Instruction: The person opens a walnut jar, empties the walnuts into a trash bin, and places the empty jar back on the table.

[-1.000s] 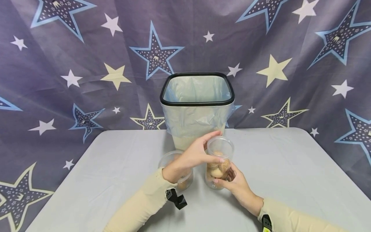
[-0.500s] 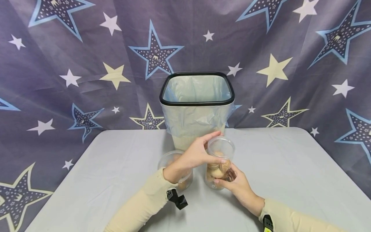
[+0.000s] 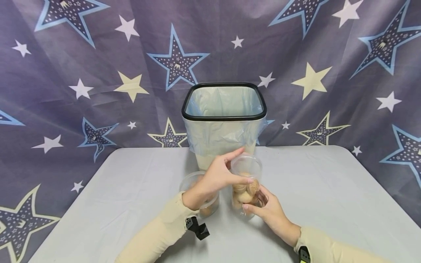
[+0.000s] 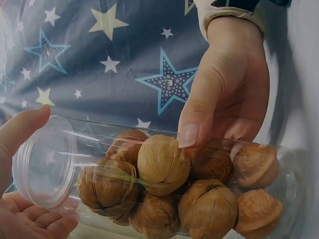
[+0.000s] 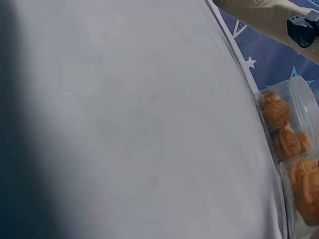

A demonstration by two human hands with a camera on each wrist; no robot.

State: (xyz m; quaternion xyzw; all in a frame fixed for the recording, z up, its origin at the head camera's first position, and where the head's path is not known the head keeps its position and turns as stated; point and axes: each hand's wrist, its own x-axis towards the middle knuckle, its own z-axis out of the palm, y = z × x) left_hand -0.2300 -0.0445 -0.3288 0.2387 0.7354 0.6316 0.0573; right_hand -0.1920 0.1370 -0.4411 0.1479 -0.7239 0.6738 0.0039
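Observation:
A clear plastic jar (image 3: 246,170) stands on the table with several walnuts (image 4: 163,165) inside. My left hand (image 3: 221,176) grips it around the upper end, thumb in front and fingers behind. Lower down, my right hand (image 3: 274,217) holds the jar's right side, its thumb pressed on the front wall. Whether a lid sits on the rim I cannot tell. Just left is a second clear jar (image 3: 213,207), also with walnuts, partly hidden by my left wrist. In the right wrist view both jars show only at the right edge.
Behind the jars stands a white bin (image 3: 227,136) with a black rim and a blue liner bag. A pale cloth covers the table (image 3: 315,182). At the back hangs a dark curtain (image 3: 355,91) with stars.
The top of the jar has shifted slightly to the left, along with my left hand. My right hand keeps nearly the same place. The second jar and the bin have not moved.

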